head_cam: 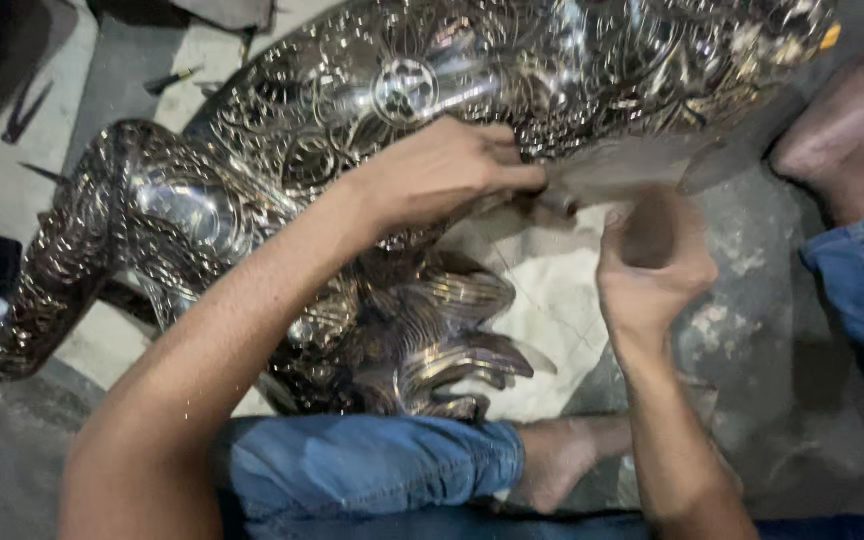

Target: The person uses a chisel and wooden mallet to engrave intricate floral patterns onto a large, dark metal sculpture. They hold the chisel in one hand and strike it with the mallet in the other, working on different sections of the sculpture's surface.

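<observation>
Head view: left hand (pixel 442 170) pinches embossed metal sculpture (pixel 352 110) edge steady at 12 o'clock; right hand (pixel 652 265), blurred, seemingly grips a tool.

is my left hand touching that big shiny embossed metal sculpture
Touching. The head view shows the left hand lying on the shiny embossed metal sculpture, its fingers pressed against the lower edge.

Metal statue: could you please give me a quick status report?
Left hand pressed on metal statue. Right hand closed, blurred, below its edge. Jeans leg under the statue.
</observation>
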`<state>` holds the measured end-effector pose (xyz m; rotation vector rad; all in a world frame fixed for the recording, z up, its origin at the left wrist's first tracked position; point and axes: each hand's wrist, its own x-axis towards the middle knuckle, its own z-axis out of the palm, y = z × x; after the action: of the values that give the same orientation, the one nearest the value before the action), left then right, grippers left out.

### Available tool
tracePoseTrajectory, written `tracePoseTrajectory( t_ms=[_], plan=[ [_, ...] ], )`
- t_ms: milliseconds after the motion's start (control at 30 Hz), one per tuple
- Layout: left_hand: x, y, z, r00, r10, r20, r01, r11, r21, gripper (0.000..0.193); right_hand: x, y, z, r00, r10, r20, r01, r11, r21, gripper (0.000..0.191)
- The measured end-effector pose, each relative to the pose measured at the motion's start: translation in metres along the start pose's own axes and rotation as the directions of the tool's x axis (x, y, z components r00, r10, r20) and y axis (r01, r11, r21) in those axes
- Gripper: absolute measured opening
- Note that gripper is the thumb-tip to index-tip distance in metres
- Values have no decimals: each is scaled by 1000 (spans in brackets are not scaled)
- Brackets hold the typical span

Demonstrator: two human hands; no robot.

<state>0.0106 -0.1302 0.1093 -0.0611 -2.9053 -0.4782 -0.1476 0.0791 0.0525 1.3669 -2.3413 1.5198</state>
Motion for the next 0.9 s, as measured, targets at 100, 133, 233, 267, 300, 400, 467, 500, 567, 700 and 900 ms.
tracePoseTrajectory(
  t_ms=[100, 133, 233, 267, 300, 400, 467, 500, 567, 700, 900],
  plan=[
    [-1, 0, 0, 999, 43, -16, -44, 999, -27, 34, 2, 0, -1, 986, 168, -3, -166, 974, 154, 34],
    [-1, 1, 1, 1000, 13, -4, -13, 1000, -26, 32, 2, 1, -2, 999, 27, 46, -23, 997, -74, 28],
    [0, 1, 1, 1000, -7, 16, 8, 1000, -21, 30, 3, 5, -3, 991, -132, -13, 132, 991, -1, 24],
    [-1, 0, 0, 1000, 14, -2, -14, 999, -29, 31, 2, 7, -3, 988, -137, -70, 146, 979, 141, 25],
    [-1, 0, -1, 999, 37, -20, -38, 999, -33, 32, 1, 9, -3, 992, -129, -4, 129, 992, 11, 26],
    [1, 1, -2, 1000, -12, -1, 12, 999, -34, 32, -5, 16, -4, 998, -35, 46, 38, 997, -63, 31],
    [1, 2, -3, 1000, 19, -21, -20, 998, -54, 31, -9, 20, -4, 995, 103, 7, -100, 951, 294, 30],
    [2, 1, -4, 999, 37, -34, -39, 997, -60, 30, -9, 22, -5, 999, 35, 30, -39, 990, 137, 32],
    [2, 0, -6, 999, 33, -21, -34, 998, -49, 28, -9, 24, -7, 992, -86, 92, 101, 980, -174, 37],
    [1, -1, -5, 999, 42, -18, -44, 996, -72, 25, -5, 22, -10, 993, 95, 62, -103, 986, 131, 38],
    [1, -2, 3, 994, 57, -98, -62, 997, -55, 25, 4, 6, -16, 992, -119, 45, 121, 991, -62, 41]
  ],
)
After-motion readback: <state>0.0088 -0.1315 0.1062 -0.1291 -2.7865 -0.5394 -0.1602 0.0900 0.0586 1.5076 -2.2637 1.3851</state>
